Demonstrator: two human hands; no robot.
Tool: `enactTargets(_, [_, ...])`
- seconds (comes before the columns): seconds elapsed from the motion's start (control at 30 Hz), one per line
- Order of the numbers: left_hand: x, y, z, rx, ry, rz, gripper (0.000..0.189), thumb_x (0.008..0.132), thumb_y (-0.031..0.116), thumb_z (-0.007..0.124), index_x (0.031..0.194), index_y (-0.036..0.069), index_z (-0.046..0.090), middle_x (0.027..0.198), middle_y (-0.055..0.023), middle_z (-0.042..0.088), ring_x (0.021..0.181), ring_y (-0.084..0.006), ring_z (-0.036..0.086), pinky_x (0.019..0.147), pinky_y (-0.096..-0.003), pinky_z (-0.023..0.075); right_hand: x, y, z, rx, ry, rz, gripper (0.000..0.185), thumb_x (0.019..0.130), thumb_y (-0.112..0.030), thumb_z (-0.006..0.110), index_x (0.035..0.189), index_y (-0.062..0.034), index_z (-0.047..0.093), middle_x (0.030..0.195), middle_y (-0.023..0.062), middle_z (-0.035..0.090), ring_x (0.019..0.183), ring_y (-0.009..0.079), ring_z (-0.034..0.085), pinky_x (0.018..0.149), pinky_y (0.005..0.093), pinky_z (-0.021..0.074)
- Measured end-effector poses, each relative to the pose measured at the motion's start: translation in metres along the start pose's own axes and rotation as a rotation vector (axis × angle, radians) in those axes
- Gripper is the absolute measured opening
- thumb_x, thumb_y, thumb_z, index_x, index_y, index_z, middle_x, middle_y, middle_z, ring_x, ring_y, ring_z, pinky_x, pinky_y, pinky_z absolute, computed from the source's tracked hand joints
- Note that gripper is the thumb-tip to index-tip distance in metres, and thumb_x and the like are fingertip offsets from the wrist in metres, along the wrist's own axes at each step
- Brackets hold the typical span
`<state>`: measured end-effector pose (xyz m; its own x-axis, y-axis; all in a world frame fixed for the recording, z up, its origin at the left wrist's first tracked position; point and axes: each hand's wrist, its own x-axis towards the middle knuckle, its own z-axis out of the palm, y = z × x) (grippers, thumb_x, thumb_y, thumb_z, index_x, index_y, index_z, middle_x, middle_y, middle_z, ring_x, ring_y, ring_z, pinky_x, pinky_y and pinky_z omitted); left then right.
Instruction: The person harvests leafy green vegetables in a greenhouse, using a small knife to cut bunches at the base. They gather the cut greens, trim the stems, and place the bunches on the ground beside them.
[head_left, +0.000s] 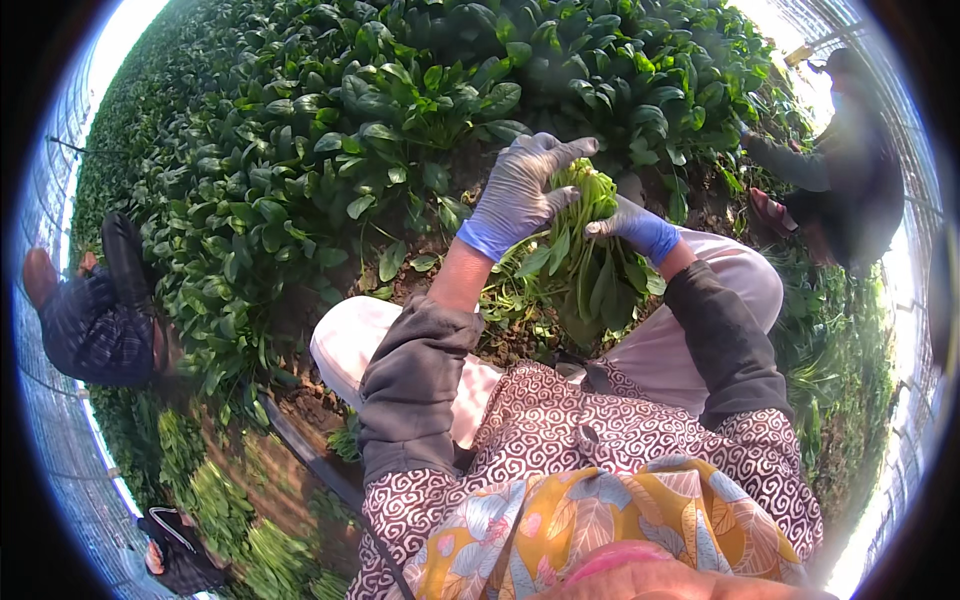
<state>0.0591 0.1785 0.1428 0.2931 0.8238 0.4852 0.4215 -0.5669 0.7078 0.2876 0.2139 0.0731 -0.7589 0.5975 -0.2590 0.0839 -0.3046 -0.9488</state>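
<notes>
A bunch of spinach-like leafy greens (589, 217) is held upside down before me, pale root ends up and broad leaves hanging. My right hand (634, 225), in a thin soiled glove with a blue-violet cuff, grips the stems from the right, thumb across the front. On the other side, my left hand (525, 187) wears a similar glove. Its thumb and forefinger are spread at the root end, the thumb against the stems. Whether its other fingers grip the bunch is hidden.
Dense leafy plants (300, 135) grow ahead and left. Bare soil with loose leaves (517, 330) lies between my knees. Cut bunches (225, 502) lie in a row at lower left. A dark strap (315, 457) runs beside me. People crouch at right (855, 165), left (97, 322) and lower left (180, 555).
</notes>
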Motion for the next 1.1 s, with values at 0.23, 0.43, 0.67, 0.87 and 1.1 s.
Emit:
enactTargets(0.23, [0.002,-0.01,0.007,0.302,0.028,0.193,0.019,0.076,0.012,0.073,0.095,0.014,0.074,0.084,-0.0051,0.065,0.083,-0.0263,0.06,0.076,-0.0377,0.0472,-0.004,-0.006,-0.002,-0.138,-0.083,0.12,0.077,0.077,-0.028,0.082,0.139,-0.0027,0.044,0.126,0.0017,0.056,0.114,0.0108,0.048,0.101,0.0297,0.039])
enactTargets(0.43, [0.005,-0.006,0.0,0.215,0.452,0.053,0.008,0.081,0.01,0.071,0.089,0.008,0.072,0.081,-0.0072,0.068,0.076,-0.0255,0.063,0.074,-0.0361,0.0486,-0.008,-0.012,0.006,-0.094,-0.033,0.069,0.078,0.077,-0.031,0.081,0.139,-0.0011,0.044,0.127,0.0039,0.057,0.117,0.0128,0.048,0.105,0.0307,0.036])
enactTargets(0.67, [-0.003,-0.019,-0.019,0.208,0.14,-0.199,0.025,0.076,0.029,0.078,0.087,0.007,0.073,0.081,-0.0112,0.066,0.076,-0.0279,0.063,0.075,-0.0379,0.0502,-0.001,-0.006,0.001,-0.018,0.024,0.017,0.079,0.075,-0.024,0.083,0.14,-0.0021,0.043,0.127,0.0023,0.057,0.116,0.0124,0.049,0.104,0.0308,0.037])
enactTargets(0.87, [-0.01,-0.012,0.019,0.053,0.072,-0.269,0.029,0.084,0.03,0.071,0.084,0.002,0.067,0.072,-0.013,0.064,0.066,-0.0234,0.06,0.066,-0.0354,0.049,0.001,-0.006,0.012,-0.052,0.103,-0.043,0.072,0.076,-0.008,0.08,0.139,-0.0063,0.045,0.123,0.0007,0.058,0.112,0.0098,0.051,0.1,0.0277,0.0406])
enactTargets(1.1, [-0.002,-0.022,0.005,-1.377,0.31,-0.39,0.02,0.085,0.024,0.072,0.083,0.004,0.068,0.077,-0.0036,0.069,0.067,-0.0125,0.063,0.067,-0.0255,0.0522,-0.002,-0.009,0.003,-0.139,0.101,0.121,0.071,0.075,-0.008,0.081,0.137,-0.0054,0.046,0.118,-0.0005,0.061,0.107,0.0085,0.053,0.096,0.027,0.0429])
